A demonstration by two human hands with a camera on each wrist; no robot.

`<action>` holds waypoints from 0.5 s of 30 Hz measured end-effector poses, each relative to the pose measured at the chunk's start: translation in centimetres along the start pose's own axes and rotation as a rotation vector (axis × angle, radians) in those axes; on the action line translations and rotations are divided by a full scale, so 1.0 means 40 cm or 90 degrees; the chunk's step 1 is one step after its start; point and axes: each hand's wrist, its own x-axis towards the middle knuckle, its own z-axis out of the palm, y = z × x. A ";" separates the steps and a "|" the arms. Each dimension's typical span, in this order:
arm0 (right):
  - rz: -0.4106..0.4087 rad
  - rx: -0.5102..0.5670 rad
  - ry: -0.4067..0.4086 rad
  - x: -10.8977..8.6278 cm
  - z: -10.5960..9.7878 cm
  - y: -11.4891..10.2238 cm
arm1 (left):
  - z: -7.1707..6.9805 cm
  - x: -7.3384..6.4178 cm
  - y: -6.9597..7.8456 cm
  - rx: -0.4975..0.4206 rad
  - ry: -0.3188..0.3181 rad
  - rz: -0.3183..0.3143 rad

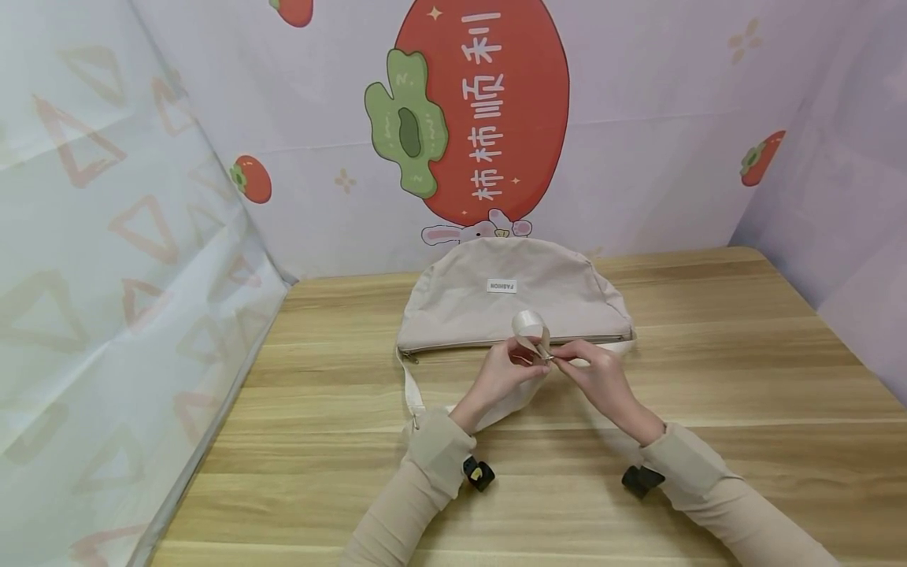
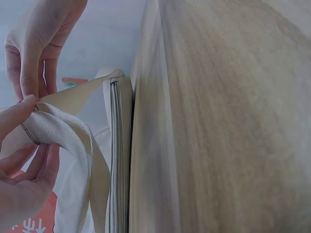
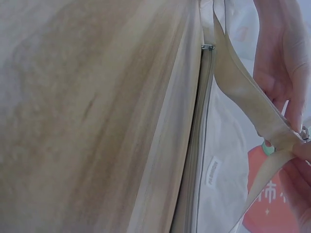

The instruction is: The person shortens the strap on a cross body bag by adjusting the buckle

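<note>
A cream shoulder bag (image 1: 510, 303) lies on the wooden table, its white label upside down in the head view and its zip along the near edge. Above that zip, part of its strap (image 1: 528, 323) stands up in a loop. My left hand (image 1: 498, 376) pinches the webbing just left of a metal strap slider (image 1: 548, 358). On the other side, my right hand (image 1: 597, 379) pinches the strap at the slider with thumb and fingertips. In the left wrist view the folded webbing (image 2: 63, 127) passes through the metal slider. Fingers partly cover the slider.
The wooden table (image 1: 319, 465) runs up to a printed cloth backdrop (image 1: 312, 110). Another stretch of strap (image 1: 412, 390) hangs from the bag's left end and runs under my left wrist. A zip pull (image 1: 409, 357) sits at that end.
</note>
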 end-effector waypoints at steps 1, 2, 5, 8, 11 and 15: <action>-0.002 -0.001 0.002 0.000 0.000 0.000 | 0.000 -0.002 0.001 0.002 0.002 0.002; -0.004 -0.001 0.003 0.000 0.000 0.000 | -0.002 -0.007 0.011 0.007 0.002 0.003; -0.008 -0.003 0.008 0.000 0.000 -0.001 | -0.006 -0.014 0.022 0.027 0.006 0.013; -0.010 -0.007 0.012 -0.001 -0.001 -0.002 | -0.010 -0.023 0.035 0.054 0.013 0.024; -0.014 -0.010 0.018 -0.002 -0.002 0.000 | -0.013 -0.033 0.049 0.065 0.019 0.033; -0.015 -0.004 0.020 -0.002 -0.004 0.002 | -0.024 -0.055 0.079 0.065 0.016 0.044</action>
